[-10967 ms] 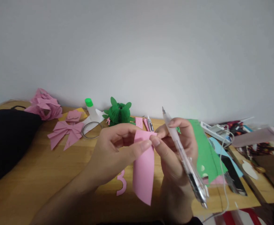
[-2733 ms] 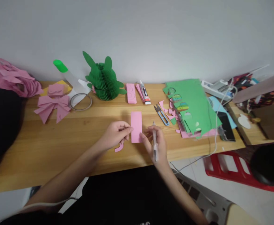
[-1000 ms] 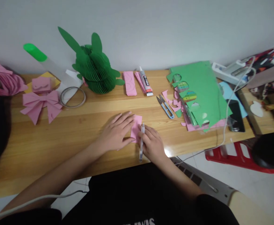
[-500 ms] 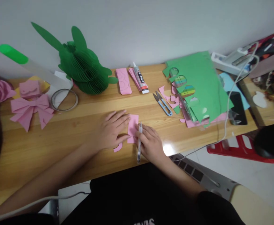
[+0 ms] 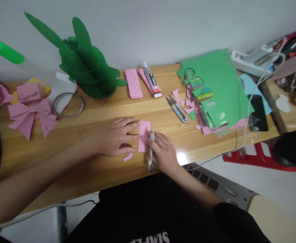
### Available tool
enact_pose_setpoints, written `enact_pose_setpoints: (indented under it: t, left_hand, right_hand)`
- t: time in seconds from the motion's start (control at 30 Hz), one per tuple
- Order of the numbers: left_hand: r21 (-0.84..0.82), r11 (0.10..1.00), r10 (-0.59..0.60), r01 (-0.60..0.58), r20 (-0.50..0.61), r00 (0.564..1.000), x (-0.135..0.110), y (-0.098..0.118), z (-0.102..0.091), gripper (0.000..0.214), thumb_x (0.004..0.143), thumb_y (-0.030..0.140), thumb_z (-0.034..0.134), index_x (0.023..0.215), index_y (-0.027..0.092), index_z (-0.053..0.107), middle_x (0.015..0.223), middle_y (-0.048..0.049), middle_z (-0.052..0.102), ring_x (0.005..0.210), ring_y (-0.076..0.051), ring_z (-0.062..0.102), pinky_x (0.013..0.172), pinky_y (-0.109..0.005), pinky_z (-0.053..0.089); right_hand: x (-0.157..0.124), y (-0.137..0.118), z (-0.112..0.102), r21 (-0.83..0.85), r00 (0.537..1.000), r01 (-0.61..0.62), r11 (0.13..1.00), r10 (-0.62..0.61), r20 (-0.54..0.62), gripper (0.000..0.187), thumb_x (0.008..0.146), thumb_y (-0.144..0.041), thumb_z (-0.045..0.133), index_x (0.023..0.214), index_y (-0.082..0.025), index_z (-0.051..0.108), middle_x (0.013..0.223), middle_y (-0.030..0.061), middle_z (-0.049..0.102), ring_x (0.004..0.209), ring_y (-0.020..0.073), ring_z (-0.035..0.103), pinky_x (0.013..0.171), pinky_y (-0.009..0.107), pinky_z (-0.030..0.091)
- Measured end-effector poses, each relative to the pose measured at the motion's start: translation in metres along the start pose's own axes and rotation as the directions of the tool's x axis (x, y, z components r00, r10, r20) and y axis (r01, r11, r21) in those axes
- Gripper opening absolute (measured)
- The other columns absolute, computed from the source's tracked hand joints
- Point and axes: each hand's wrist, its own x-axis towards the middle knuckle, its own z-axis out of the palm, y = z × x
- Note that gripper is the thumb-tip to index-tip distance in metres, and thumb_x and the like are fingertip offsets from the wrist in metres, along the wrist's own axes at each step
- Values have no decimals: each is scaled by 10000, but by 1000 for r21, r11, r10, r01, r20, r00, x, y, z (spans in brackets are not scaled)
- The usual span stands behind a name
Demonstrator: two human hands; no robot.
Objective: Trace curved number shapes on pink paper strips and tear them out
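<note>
A small pink paper rectangle (image 5: pixel 144 135) lies flat on the wooden table between my hands. My left hand (image 5: pixel 117 136) rests on the tabletop with its fingers spread, the fingertips at the paper's left edge. Under its thumb side shows a curved pink paper piece (image 5: pixel 128 157), partly hidden. On the right, my right hand (image 5: pixel 163 150) is closed around a clear pen (image 5: pixel 151 152), its clicker end pointing away from me. The fingers of that hand touch the paper's right edge.
Blue thread snips (image 5: pixel 177 108) lie beside pink scraps (image 5: pixel 184 101). Behind are pink strips (image 5: pixel 133 83) and a glue tube (image 5: pixel 152 80). A green paper model (image 5: pixel 87 64), tape roll (image 5: pixel 68 105) and pink bow (image 5: pixel 33 116) stand left; green sheets (image 5: pixel 218 84) and a phone (image 5: pixel 258 113) right.
My left hand has slid slightly left, its fingers drawn back to the paper's edge with more space between them. The right hand still holds the pen; the whole view has shifted a little.
</note>
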Motion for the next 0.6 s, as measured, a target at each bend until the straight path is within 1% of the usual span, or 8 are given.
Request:
enact_pose_setpoints:
  t: [0.07, 0.13, 0.17, 0.23, 0.33, 0.4, 0.47, 0.6]
  left_hand:
    - [-27, 1000, 12, -11, 46, 999, -1, -3, -4, 386, 941, 470, 563, 1179, 200, 703, 1485, -199, 464, 1420, -410, 364, 1092, -595, 393]
    - [-35, 999, 22, -21, 49, 999, -3, -4, -5, 391, 936, 472, 573, 1209, 220, 693, 1532, -196, 407, 1430, -418, 350, 1085, -600, 395]
    - [-33, 999, 23, -22, 37, 999, -4, -4, -4, 381, 934, 471, 576, 1196, 224, 698, 1539, -186, 403, 1433, -415, 347, 1086, -597, 395]
    - [-13, 1000, 23, -23, 1, 1000, -6, 0, 0, 356, 941, 449, 571, 1165, 207, 704, 1521, -176, 438, 1435, -398, 348, 1096, -582, 387]
    - [44, 998, 44, -42, -40, 998, -14, 15, 9, 341, 972, 403, 530, 1140, 156, 694, 1428, -173, 548, 1398, -367, 411, 1120, -549, 359]
    - [71, 995, 72, -68, -53, 996, -21, 27, 16, 406, 990, 443, 488, 1191, 138, 665, 1375, -159, 600, 1359, -350, 459, 1130, -525, 341]
    - [75, 994, 78, -74, -54, 995, -27, 37, 22, 491, 998, 504, 444, 1265, 134, 624, 1359, -146, 618, 1348, -333, 472, 1140, -497, 323]
    - [19, 999, 49, -47, -59, 997, -34, 43, 27, 542, 999, 525, 433, 1353, 136, 565, 1383, -137, 605, 1374, -314, 449, 1158, -471, 285]
  right_hand:
    - [0, 0, 0, -13, 1000, 16, 1000, -16, -14, 214, 899, -140, 516, 1026, -158, 687, 1216, 154, 722, 1143, 270, 651, 966, 419, 527]
    - [0, 0, -1, -19, 1000, 21, 1000, -22, -18, 202, 899, -142, 519, 1016, -156, 684, 1212, 154, 724, 1139, 271, 653, 968, 413, 525]
    - [0, 0, -1, -19, 1000, 20, 1000, -20, -12, 203, 900, -141, 520, 1022, -157, 682, 1216, 153, 723, 1147, 271, 650, 974, 413, 522]
    - [0, -1, -1, -24, 1000, 12, 1000, -12, 1, 211, 904, -144, 520, 1040, -162, 680, 1222, 150, 720, 1164, 268, 641, 985, 415, 517]
    - [0, -1, -1, -41, 1000, 7, 999, -7, 12, 216, 911, -158, 521, 1060, -165, 677, 1233, 146, 715, 1176, 267, 638, 989, 415, 518]
    - [0, -1, -1, -49, 1000, 12, 999, -11, 14, 216, 916, -169, 520, 1066, -163, 676, 1242, 144, 712, 1180, 269, 639, 990, 415, 520]
    - [-1, -1, -1, -48, 1000, 18, 999, -18, 14, 220, 919, -174, 516, 1072, -162, 675, 1243, 142, 713, 1183, 269, 640, 989, 416, 521]
    - [-2, 0, 1, -14, 1000, 11, 1000, -10, 17, 232, 916, -165, 517, 1086, -172, 674, 1247, 147, 709, 1202, 271, 627, 996, 436, 513]
